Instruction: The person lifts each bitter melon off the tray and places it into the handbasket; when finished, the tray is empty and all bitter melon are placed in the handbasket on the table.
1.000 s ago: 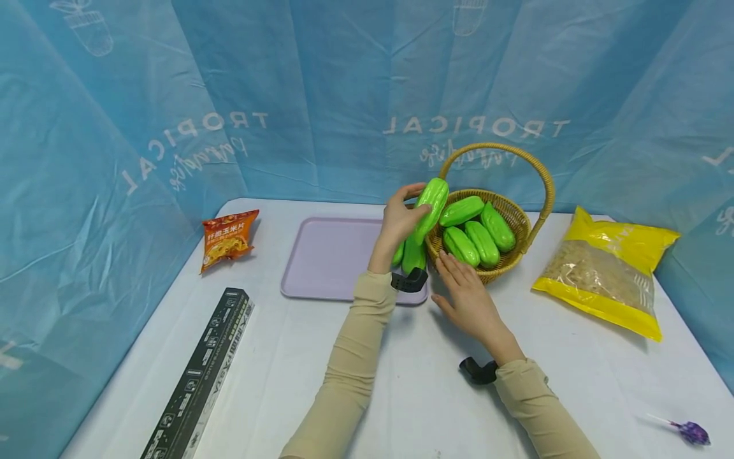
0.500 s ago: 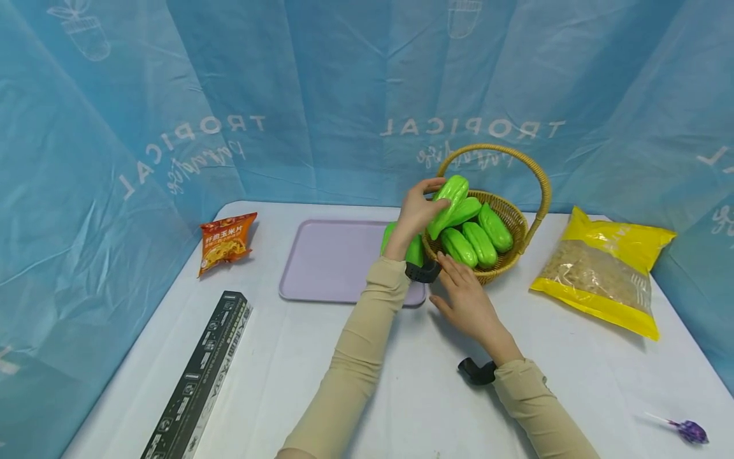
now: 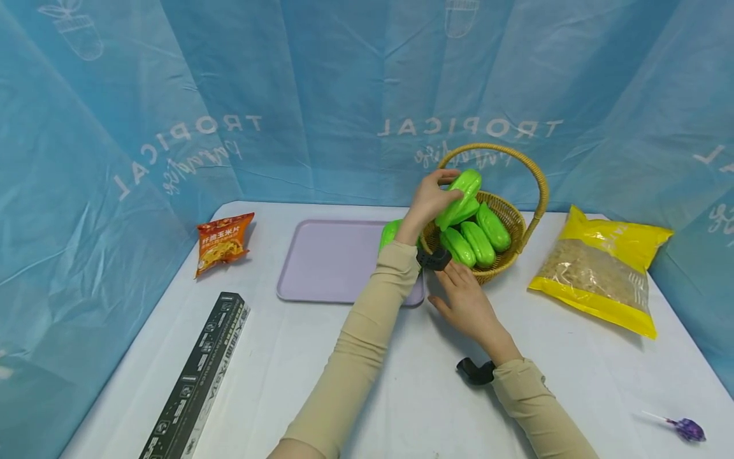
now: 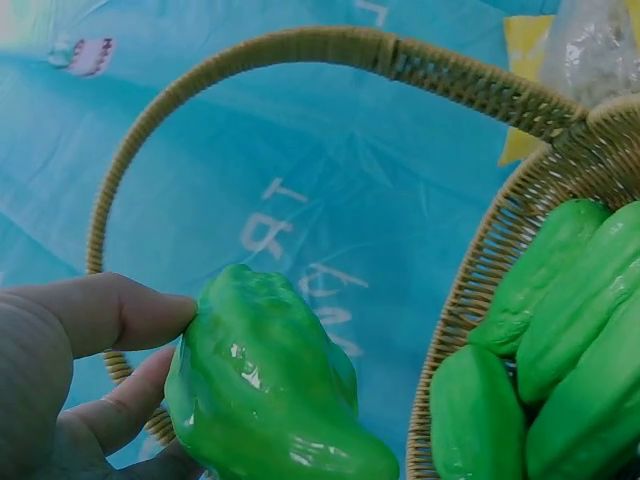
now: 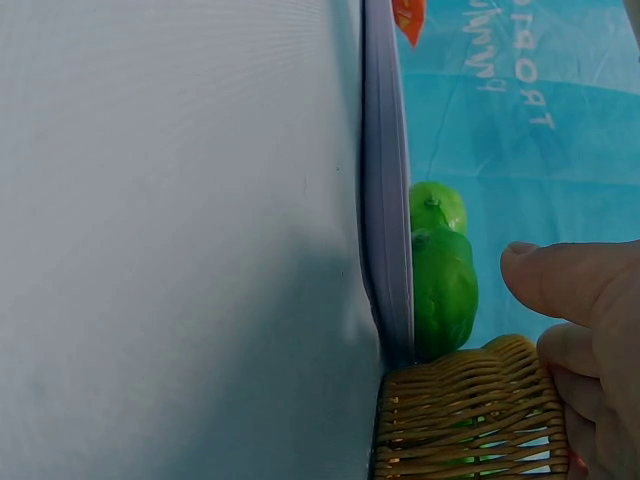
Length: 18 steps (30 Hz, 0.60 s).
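My left hand [image 3: 430, 199] pinches a glossy, bright green, ridged, elongated vegetable [image 3: 463, 194] between thumb and fingers, held over the left part of a wicker basket [image 3: 524, 233]. In the left wrist view, the held vegetable [image 4: 270, 380] is tilted, its lower end pointing right, beside the basket's rim. Several similar green vegetables [image 3: 494, 228] lie in the basket. My right hand [image 3: 471, 311] rests its straight fingers against the basket's near wall, thumb spread away. On the lilac tray [image 3: 327, 261], more green vegetables [image 5: 445, 295] lie just left of the basket, partly hidden by my left forearm.
The basket's tall arched handle [image 3: 541, 185] rises above the vegetables. An orange snack bag [image 3: 223, 242] and a long black pasta box [image 3: 197, 376] lie at left. At right are a yellow bag [image 3: 602, 274] and a purple lollipop [image 3: 688, 429]. Blue cloth [image 3: 344, 95] walls the table's back.
My left hand has carried the green vegetable to the right, from over the tray's edge to over the basket. The right hand stays at the basket's near wall.
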### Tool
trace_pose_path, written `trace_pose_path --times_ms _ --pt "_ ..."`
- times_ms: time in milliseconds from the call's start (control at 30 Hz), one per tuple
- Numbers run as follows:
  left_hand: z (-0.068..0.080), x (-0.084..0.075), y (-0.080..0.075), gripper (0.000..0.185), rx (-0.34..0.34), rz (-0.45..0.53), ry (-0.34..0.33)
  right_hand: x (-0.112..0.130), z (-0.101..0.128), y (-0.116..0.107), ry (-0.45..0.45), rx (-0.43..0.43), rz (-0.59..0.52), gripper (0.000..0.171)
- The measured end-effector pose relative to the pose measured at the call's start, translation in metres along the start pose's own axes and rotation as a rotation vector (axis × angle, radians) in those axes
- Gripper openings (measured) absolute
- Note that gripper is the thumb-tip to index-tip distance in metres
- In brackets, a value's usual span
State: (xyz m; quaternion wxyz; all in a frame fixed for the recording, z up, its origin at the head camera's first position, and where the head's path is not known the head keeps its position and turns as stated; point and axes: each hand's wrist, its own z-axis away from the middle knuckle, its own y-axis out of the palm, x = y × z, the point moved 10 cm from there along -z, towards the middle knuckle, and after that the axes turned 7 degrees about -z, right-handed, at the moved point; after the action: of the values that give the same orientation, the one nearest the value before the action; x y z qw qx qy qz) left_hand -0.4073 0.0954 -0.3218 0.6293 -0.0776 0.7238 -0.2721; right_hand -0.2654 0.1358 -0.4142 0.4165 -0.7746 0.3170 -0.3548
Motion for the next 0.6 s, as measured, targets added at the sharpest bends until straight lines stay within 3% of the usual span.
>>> trace_pose_path --times_ms 367,600 --pt "-0.010 0.010 0.021 0.046 0.054 0.039 -0.025 0.001 -0.001 -0.002 -0.003 -0.002 -0.006 0.054" --pt "-0.017 0.017 0.030 0.044 0.083 0.011 -0.050 0.001 -0.002 -0.001 0.000 0.004 -0.011 0.055"
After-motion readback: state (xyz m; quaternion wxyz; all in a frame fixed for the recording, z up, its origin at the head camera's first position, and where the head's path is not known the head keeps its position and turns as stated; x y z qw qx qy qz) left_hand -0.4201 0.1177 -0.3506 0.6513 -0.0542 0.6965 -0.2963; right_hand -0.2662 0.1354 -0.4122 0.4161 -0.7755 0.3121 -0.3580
